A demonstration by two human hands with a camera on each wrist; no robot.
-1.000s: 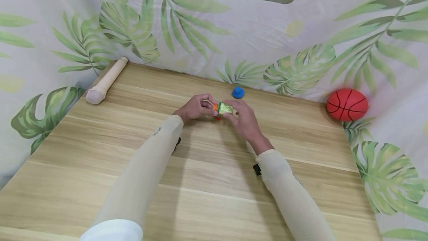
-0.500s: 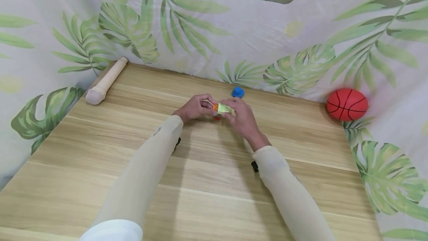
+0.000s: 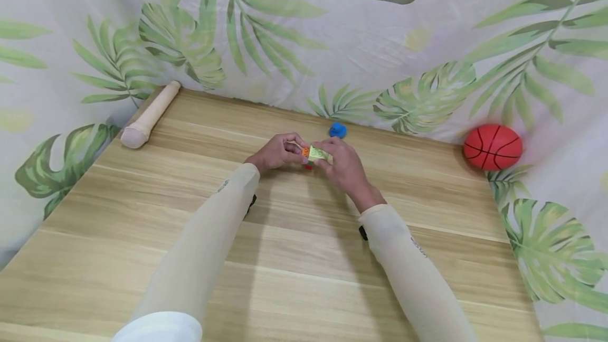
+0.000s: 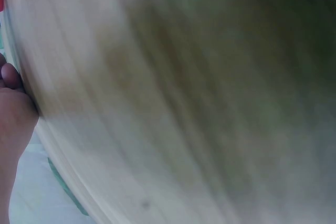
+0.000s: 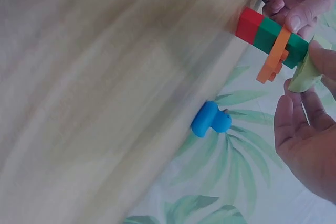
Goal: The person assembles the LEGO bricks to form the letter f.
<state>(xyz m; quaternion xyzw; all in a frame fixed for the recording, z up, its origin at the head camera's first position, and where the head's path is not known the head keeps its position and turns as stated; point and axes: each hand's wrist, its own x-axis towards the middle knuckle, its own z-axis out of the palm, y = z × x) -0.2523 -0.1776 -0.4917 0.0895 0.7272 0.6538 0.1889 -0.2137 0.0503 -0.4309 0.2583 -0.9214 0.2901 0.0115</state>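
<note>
In the right wrist view, a stack of toy building blocks stands on the wooden table: a red block [image 5: 249, 23] at the base, green blocks [image 5: 266, 33] above, and a flat orange block [image 5: 274, 59] between the green ones, jutting to one side. A light green block [image 5: 304, 74] sits at the top end. My left hand [image 3: 277, 153] holds the stack's side, its thumb against the orange and green blocks. Thumb and fingers of my right hand [image 3: 345, 167] pinch the light green block. The left wrist view catches only part of a hand [image 4: 16, 124] at its left edge.
Just behind the hands, a small blue duck-like toy [image 3: 338, 130] is near the table's back edge. A pale microphone-shaped object [image 3: 151, 115] lies at the back left. At the right edge is a red basketball [image 3: 493, 147]. A leaf-print cloth [image 3: 361, 51] hangs behind the table [image 3: 304, 278].
The light green block has shifted slightly left, covering the green that showed beside it. My right hand moved left with it. My left hand stays in place.
</note>
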